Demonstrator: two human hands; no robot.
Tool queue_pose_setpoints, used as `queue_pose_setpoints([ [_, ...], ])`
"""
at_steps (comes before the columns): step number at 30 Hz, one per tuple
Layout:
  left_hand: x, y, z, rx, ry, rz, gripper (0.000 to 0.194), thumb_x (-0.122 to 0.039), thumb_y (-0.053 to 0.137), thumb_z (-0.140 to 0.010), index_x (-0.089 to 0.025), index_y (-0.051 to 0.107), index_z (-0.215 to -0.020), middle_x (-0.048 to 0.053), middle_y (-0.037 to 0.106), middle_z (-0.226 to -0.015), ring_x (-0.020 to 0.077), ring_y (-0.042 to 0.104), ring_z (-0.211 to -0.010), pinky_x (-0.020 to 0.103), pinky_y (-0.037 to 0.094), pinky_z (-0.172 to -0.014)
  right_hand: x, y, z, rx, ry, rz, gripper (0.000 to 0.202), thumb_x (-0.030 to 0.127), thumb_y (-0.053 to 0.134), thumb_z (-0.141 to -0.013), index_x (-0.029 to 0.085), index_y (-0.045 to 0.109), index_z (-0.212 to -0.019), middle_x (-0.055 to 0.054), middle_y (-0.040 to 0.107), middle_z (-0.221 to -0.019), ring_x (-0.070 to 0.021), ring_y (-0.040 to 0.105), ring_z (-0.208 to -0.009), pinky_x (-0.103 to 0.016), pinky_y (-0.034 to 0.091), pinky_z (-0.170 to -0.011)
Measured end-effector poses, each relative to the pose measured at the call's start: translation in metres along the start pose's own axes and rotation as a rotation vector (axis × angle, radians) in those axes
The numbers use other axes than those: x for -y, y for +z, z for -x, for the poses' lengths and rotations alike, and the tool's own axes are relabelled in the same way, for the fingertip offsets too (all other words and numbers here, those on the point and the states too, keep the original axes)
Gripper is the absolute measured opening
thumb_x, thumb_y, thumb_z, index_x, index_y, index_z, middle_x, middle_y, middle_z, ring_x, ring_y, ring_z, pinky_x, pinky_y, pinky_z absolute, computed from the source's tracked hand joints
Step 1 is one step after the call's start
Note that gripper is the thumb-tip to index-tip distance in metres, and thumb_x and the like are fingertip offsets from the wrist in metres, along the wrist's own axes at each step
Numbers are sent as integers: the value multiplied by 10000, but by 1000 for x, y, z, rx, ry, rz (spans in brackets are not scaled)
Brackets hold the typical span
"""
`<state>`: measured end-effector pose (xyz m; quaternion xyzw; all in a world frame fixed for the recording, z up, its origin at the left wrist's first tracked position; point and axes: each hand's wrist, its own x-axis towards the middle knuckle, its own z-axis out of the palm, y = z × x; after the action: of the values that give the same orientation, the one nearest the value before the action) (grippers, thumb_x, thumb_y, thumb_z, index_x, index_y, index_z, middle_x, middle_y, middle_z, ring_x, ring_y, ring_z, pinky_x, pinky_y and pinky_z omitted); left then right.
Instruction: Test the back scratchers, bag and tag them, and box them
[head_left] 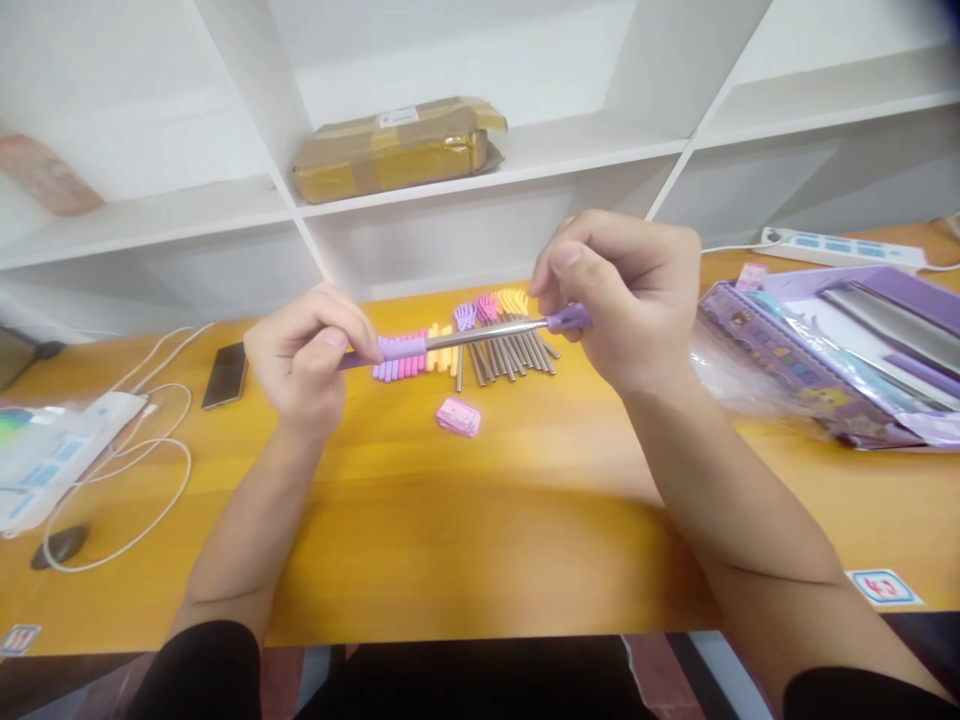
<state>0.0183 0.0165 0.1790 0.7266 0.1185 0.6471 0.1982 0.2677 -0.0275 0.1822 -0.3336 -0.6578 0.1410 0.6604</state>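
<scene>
A thin metal rod (pixel 484 333) with a purple sleeve and a purple end piece is stretched between my hands above the table. My left hand (pixel 311 350) is closed on the purple sleeve (pixel 403 349). My right hand (pixel 619 290) pinches the purple end piece (pixel 569 318). Behind the rod lie metal rods (pixel 517 355) with purple, pink and yellow looped tops (pixel 487 306). To their left is a row of purple, pink and yellow sleeves (pixel 405 368). A small pink packet (pixel 458 417) lies in front of them.
A phone (pixel 225 376), white cables, a power strip (pixel 71 450) and a dark mouse (pixel 60 547) are at left. At right are a purple box (pixel 832 370), clear plastic and another power strip (pixel 844 248). A taped carton (pixel 390 150) sits on the shelf.
</scene>
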Motion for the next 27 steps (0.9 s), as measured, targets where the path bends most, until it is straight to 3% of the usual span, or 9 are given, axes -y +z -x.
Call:
queue_pose_setpoints([
  [6,-2,1,2,-6,12,-64,311,-312,588,-934,-264,647,-632,1,565,-549,165,520,-524,335,369,-520,1,3,1,5,19,21,350,389,655,-1030,225,680,-721,21,612,-590,-109,527,-478,-286,410,-472],
  [13,1,3,2,-48,30,-31,268,-190,551,-850,-253,652,-610,0,565,-527,158,497,-498,335,317,-494,0,7,3,8,33,27,377,453,666,-1026,233,680,-720,8,605,-599,-123,555,-509,-295,422,-477],
  [19,2,0,4,21,56,-104,320,-311,557,-975,-260,623,-667,-4,571,-576,164,515,-535,346,399,-552,-1,9,3,-5,29,12,328,301,636,-1020,226,676,-703,23,596,-582,-109,534,-490,-291,396,-478],
  [27,10,-5,10,27,24,-185,339,-390,525,-991,-258,616,-692,6,547,-598,182,570,-574,348,453,-561,1,10,4,-2,24,-4,336,302,626,-1022,216,671,-700,31,595,-581,-97,535,-502,-268,394,-492],
])
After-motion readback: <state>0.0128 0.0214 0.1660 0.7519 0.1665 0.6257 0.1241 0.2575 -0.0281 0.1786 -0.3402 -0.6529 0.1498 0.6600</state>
